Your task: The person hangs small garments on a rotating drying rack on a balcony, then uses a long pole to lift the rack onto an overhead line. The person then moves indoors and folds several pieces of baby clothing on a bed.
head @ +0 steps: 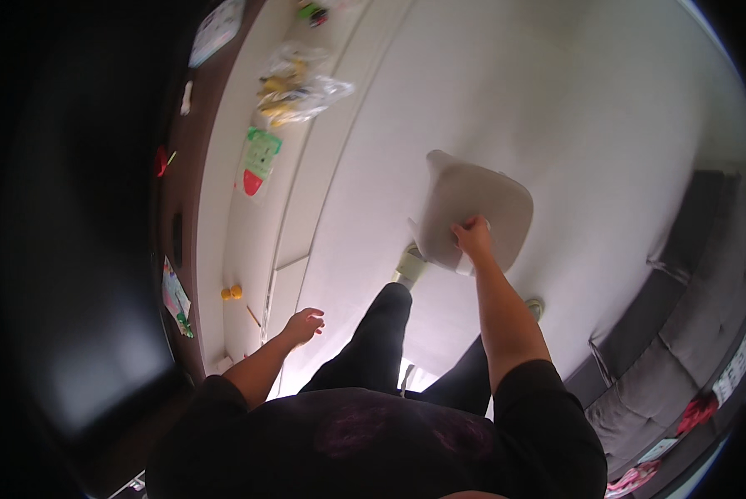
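In the head view, my right hand (473,237) is closed on a beige plastic stool (504,193) with a rounded square top. The fingers are at the top's middle; what they grip there is hidden under them. Splayed legs show along the stool's left side, and it is in front of my legs, between my slippered feet. My left hand (304,327) hangs at the left with nothing in it, its fingers loosely curled and apart. It is nearest to the front of a low white cabinet (290,280).
The cabinet's open shelf holds a clear plastic bag of yellow things (285,93), a green-and-red packet (259,162) and small orange round items (231,292). A dark screen (80,280) stands beyond its brown top. A grey sofa (697,318) lines the right side of the pale floor (398,143).
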`<state>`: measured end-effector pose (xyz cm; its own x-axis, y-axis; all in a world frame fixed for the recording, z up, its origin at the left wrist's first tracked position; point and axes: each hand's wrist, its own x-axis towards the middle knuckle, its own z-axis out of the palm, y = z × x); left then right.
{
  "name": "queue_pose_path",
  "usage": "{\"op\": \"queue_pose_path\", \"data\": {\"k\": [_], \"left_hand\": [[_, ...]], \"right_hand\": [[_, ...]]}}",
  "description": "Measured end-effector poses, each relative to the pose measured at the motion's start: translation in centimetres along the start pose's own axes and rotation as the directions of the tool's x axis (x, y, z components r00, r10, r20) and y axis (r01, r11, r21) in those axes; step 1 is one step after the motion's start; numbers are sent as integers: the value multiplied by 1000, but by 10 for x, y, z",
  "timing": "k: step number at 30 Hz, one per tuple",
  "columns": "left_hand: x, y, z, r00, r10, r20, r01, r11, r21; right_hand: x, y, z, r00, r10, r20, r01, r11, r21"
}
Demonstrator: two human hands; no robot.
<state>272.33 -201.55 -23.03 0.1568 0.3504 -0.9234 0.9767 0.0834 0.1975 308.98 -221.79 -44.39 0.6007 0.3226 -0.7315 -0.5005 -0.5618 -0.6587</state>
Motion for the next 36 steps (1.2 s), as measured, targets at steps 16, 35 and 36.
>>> {"op": "queue_pose_path", "data": {"k": [16,35,36], "left_hand": [[-42,-197,-59,989,-146,28,148,987,-58],[-9,383,155,793,570,214,-511,432,743],[-17,411,208,800,545,251,-519,420,744]], "right_hand": [[36,-85,323,951,202,236,-240,960,145],[-300,396,-411,478,753,-453,-401,645,650],[-317,413,-421,416,781,-466,-253,592,766]]}}
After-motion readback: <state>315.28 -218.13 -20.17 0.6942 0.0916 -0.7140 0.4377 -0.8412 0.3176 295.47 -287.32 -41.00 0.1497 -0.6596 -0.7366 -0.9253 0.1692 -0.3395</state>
